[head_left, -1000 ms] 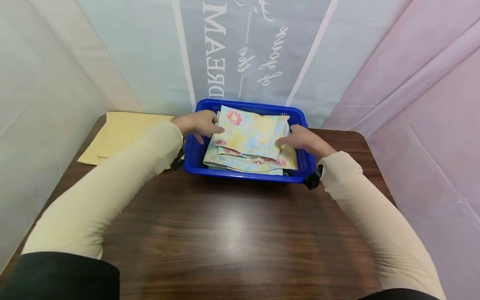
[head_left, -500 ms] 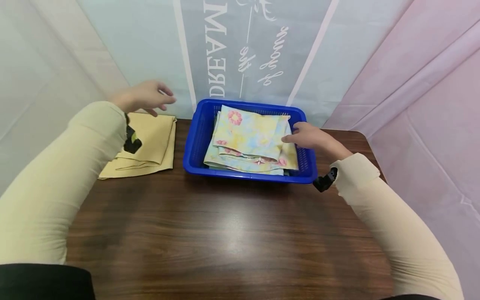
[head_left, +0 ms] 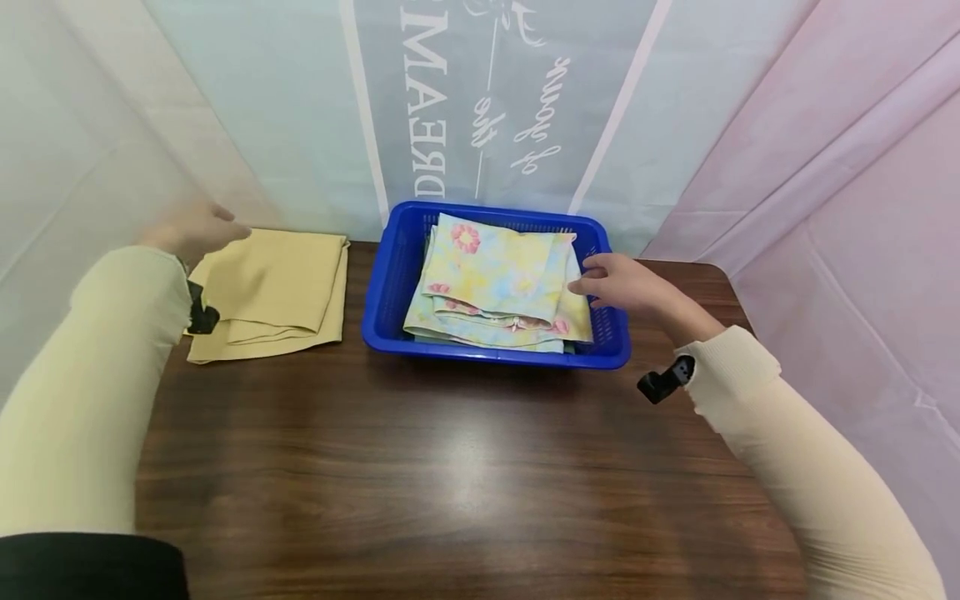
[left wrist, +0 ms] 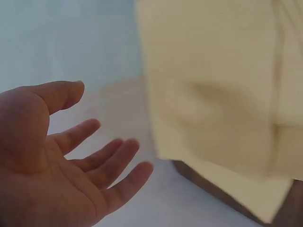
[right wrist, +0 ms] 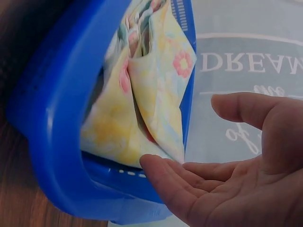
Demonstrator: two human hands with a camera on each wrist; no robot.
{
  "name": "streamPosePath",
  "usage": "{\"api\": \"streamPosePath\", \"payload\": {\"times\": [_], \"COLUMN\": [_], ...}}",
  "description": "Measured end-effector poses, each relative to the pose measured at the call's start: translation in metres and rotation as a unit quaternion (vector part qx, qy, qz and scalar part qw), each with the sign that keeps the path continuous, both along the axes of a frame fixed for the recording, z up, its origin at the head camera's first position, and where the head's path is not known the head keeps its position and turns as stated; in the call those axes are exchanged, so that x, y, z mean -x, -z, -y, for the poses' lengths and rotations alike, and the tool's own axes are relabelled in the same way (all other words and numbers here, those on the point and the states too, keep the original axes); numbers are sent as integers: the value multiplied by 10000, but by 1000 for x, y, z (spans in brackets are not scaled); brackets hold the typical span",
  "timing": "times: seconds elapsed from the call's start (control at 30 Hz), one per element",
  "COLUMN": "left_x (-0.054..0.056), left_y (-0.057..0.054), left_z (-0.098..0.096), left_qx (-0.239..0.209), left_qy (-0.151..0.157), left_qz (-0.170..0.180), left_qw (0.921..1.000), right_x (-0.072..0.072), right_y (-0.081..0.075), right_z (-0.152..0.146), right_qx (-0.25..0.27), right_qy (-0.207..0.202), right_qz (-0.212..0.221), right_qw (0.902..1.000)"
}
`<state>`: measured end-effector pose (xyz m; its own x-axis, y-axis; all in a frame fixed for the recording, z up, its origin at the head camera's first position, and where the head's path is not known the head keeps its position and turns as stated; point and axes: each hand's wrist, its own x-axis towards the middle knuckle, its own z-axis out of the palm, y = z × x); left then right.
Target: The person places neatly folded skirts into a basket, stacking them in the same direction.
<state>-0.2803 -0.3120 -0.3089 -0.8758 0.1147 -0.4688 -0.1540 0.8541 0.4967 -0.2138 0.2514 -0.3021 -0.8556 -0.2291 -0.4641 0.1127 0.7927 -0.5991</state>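
Note:
A folded yellow cloth (head_left: pixel 285 279) lies on the left part of the table, its layers showing along the front. Close to its far left corner is my left hand (head_left: pixel 197 229), blurred in the head view; in the left wrist view its fingers are spread and hold nothing. Folded floral cloths (head_left: pixel 498 267), pale yellow and blue with pink flowers, are stacked in a blue plastic basket (head_left: pixel 495 356). Over the basket's right rim hovers my right hand (head_left: pixel 618 283), fingers loosely bent and holding nothing, beside the stack's right edge.
The dark wooden table (head_left: pixel 465 475) carries the basket near its back edge. Behind it hangs a printed backdrop (head_left: pixel 420 100) with white lettering, and pinkish fabric (head_left: pixel 862 208) lines the right side.
My left hand has left the floral stack and moved left to the yellow cloth. My right hand has drawn back slightly from the stack. The yellow cloth has become more exposed.

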Motion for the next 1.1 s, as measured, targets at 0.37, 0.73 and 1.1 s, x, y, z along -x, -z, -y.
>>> {"api": "streamPosePath", "payload": {"times": [0.37,0.73,1.1], "left_x": [-18,-24,-47], "left_y": [75,100,106], "left_z": [8,-1,-10], "left_qx": [804,846,944], "left_qy": [465,988,1275], "left_qz": [-386,-743,-989], "left_qw": [9949,9887,9824], "right_x": [-20,-31,-59], "right_y": [2,2,9], "right_z": [8,5,3], "right_qx": [595,880,1922], "right_qy": [-206,-57,104], "right_qz": [-152,-283,-261], "right_qw": [9979,9957,9809]}}
